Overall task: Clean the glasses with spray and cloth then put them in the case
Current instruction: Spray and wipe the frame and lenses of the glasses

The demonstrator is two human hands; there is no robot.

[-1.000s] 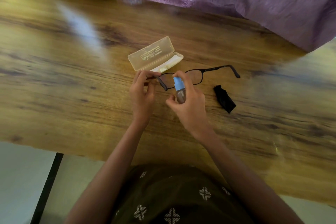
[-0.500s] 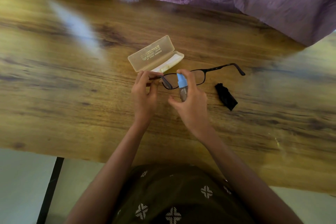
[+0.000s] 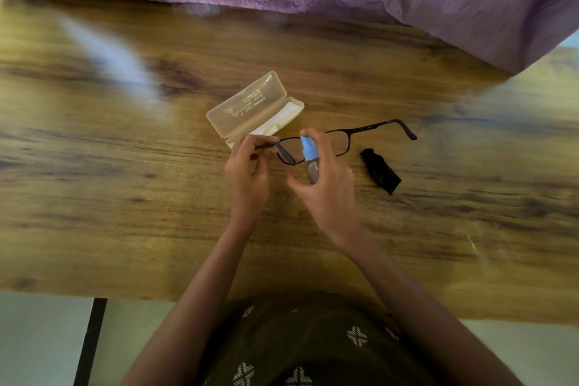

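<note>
The glasses (image 3: 343, 142) sit at the centre of the frame, arms unfolded, held just above the table (image 3: 109, 197). My left hand (image 3: 247, 175) pinches the near temple arm between thumb and fingertips, so the lenses face me. My right hand (image 3: 326, 188) is wrapped around the spray bottle (image 3: 310, 160), its blue top level with the lens nearer my left hand and my forefinger resting on the pump. I judge this to be the spraying step; the picture is a little soft, so I cannot tell whether any mist is leaving the nozzle or whether the lens is already wet.

Just right of the glasses, the black cloth (image 3: 380, 171) lies crumpled on the table, apart from both hands. Above and left of my left hand the case (image 3: 250, 103) lies open, lid tipped back, its tray empty as far as I can see.

Next I need to wet both lenses, set the bottle down clear of the cloth, then pick the cloth up with my right hand while my left keeps its light pinch on the frame. Wiping calls for gentle pressure, since the thin frame could twist.
</note>
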